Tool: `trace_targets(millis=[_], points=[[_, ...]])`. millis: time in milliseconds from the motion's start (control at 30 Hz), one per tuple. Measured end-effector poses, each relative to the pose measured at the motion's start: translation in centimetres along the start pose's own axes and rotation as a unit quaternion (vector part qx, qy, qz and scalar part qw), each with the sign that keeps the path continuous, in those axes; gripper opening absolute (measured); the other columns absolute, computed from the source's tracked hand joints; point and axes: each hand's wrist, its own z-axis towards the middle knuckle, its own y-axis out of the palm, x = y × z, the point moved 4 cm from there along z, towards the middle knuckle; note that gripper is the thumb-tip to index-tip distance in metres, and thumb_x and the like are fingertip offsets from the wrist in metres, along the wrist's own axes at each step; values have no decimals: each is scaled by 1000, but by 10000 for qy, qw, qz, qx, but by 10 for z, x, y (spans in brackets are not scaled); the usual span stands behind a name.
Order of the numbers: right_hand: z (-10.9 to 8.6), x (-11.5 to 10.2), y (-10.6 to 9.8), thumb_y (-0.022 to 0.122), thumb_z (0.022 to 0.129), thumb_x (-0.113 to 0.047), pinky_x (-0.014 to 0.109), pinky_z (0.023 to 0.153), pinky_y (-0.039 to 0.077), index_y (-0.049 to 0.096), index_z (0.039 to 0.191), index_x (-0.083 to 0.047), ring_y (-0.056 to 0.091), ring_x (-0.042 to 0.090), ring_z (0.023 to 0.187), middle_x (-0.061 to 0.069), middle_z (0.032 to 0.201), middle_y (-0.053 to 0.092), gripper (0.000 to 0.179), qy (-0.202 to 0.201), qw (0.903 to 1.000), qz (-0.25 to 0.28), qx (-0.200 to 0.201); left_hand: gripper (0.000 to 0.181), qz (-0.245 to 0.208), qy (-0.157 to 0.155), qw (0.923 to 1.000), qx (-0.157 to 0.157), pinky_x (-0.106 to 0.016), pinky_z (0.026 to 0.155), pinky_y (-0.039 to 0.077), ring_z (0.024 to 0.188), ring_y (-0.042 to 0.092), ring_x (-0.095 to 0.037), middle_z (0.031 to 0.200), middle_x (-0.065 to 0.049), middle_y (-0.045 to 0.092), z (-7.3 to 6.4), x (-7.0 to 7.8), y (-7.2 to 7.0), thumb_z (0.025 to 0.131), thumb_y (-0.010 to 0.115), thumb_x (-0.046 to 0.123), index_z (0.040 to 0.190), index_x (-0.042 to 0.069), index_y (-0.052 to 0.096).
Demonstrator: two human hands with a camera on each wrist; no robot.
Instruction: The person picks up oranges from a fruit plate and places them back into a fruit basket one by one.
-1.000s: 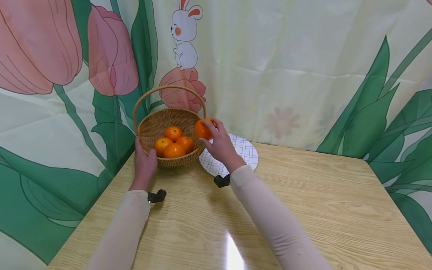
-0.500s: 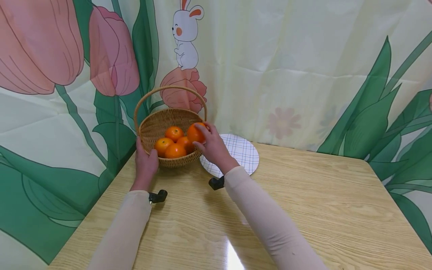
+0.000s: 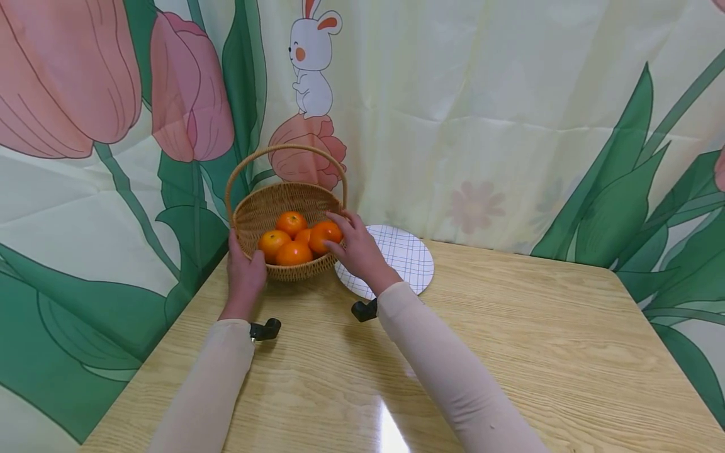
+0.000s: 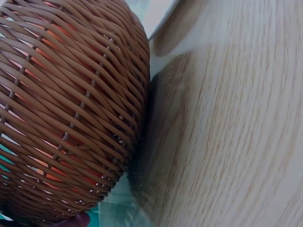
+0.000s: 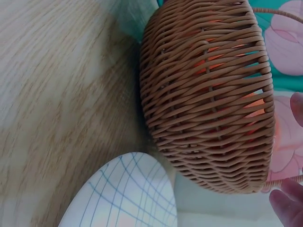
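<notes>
In the head view a wicker basket (image 3: 291,272) with an arched handle stands at the table's back left. Several oranges (image 3: 293,253) lie in it. My left hand (image 3: 245,280) grips the basket's left side near the rim. At the right rim my right hand (image 3: 359,248) has its thumb and fingers spread beside the rightmost orange (image 3: 324,237), which rests against the others. In the right wrist view those fingertips (image 5: 284,208) stand apart past the basket's rim. The left wrist view shows the woven wall (image 4: 71,104), with orange showing through its gaps.
A round white plate (image 3: 410,258) with blue grid lines lies right of the basket, partly under my right forearm. The wooden table (image 3: 538,327) stretches to the right. A printed curtain (image 3: 481,126) hangs close behind its back edge.
My right hand has moved left with an orange, over the basket's right rim. The orange has come down among the others, and the fingers have loosened from it. The left hand stays put.
</notes>
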Motion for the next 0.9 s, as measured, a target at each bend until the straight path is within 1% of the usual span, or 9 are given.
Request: trace_targets(millis=[67, 267, 433, 567, 633, 700, 767, 833, 900], points=[[-2, 1, -1, 57, 85, -39, 43, 94, 45, 34, 139, -27, 51, 31, 115, 13, 145, 26, 60, -32, 10000, -9, 46, 72, 9, 0, 10000, -2, -50, 111, 17, 139, 14, -29, 154, -2, 0, 0, 0, 0, 89, 34, 23, 145, 33, -9], [-8, 6, -5, 56, 87, -37, 42, 97, 43, 34, 139, -28, 48, 29, 119, 8, 145, 27, 57, 51, 10000, 23, 60, 72, 58, -117, 9999, -68, -50, 112, 15, 140, 11, -28, 154, -3, -3, 3, 2, 1, 89, 34, 24, 145, 33, -11], [-10, 15, -9, 56, 87, -37, 40, 95, 45, 35, 138, -28, 49, 27, 116, 8, 142, 31, 56, 109, 9997, -158, 123, 72, 127, -258, 9994, -175, -50, 112, 15, 139, 11, -29, 154, -2, -4, 6, 3, 2, 89, 33, 27, 144, 34, -13], [-12, 22, -12, 55, 87, -38, 39, 95, 45, 36, 138, -24, 50, 26, 115, 10, 139, 34, 57, 145, 9994, -240, 187, 73, 253, -368, 9987, -252, -52, 111, 16, 139, 11, -31, 154, -1, -7, 7, 4, 0, 89, 33, 29, 143, 35, -15], [-13, 24, -14, 55, 87, -39, 40, 96, 44, 36, 139, -24, 49, 26, 116, 9, 139, 33, 57, 198, 9993, -256, 190, 72, 429, -352, 9982, -220, -53, 110, 17, 139, 11, -34, 154, -3, -9, 8, 4, -2, 89, 33, 30, 143, 34, -15], [-14, 26, -15, 53, 87, -40, 40, 96, 44, 35, 139, -25, 48, 26, 117, 9, 140, 33, 56, 251, 9991, -296, 182, 72, 647, -274, 9974, -149, -53, 110, 16, 139, 7, -35, 153, -5, -14, 7, 5, -4, 89, 33, 31, 144, 34, -15], [-14, 29, -17, 52, 88, -41, 41, 97, 43, 35, 138, -25, 46, 26, 119, 9, 140, 33, 56, 281, 9989, -339, 186, 72, 885, -70, 9960, -11, -53, 110, 15, 140, 1, -35, 152, -6, -17, 7, 7, -5, 89, 34, 32, 145, 32, -12], [-15, 32, -19, 50, 88, -43, 40, 99, 42, 35, 139, -26, 44, 25, 121, 8, 141, 33, 55, 331, 9983, -432, 189, 73, 1200, 282, 9923, 154, -55, 111, 11, 139, -5, -36, 152, -9, -18, 6, 11, -5, 88, 36, 31, 146, 27, -8], [-16, 34, -21, 50, 89, -43, 40, 100, 40, 35, 139, -25, 42, 24, 123, 8, 141, 34, 55, 352, 9979, -493, 229, 73, 1543, 667, 9853, 313, -58, 110, 8, 139, -8, -37, 152, -13, -15, 4, 16, -3, 88, 39, 31, 147, 24, -3]])
